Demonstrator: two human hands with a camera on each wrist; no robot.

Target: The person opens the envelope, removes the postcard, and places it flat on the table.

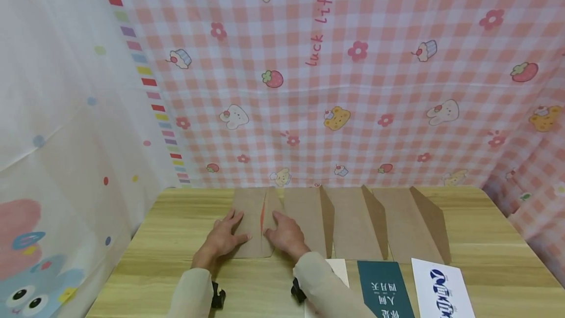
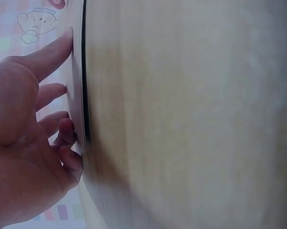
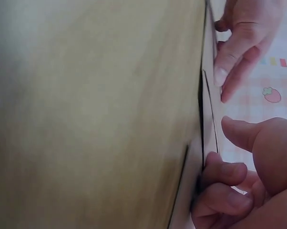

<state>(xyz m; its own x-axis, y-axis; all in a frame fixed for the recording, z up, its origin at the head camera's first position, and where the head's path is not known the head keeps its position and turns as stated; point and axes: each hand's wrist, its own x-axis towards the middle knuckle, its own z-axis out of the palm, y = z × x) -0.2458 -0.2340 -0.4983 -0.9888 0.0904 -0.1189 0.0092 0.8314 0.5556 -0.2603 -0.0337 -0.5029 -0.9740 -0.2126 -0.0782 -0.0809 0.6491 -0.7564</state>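
A brown kraft paper envelope lies at the left of a row, its narrow flap folded over toward its body. An orange-red strip shows in the gap beside the flap's edge. On the envelope's left part, my left hand rests with thumb and fingers spread. My right hand touches the flap side, thumb near the gap. In the right wrist view, some right fingers bend at the envelope's edge, and the thumb stands apart from them.
To the right lie more kraft envelopes, their flaps opened out. Nearer the front are a cream card, partly behind my right sleeve, a dark green card and a white card with blue lettering. A checked cloth hangs behind the wooden table.
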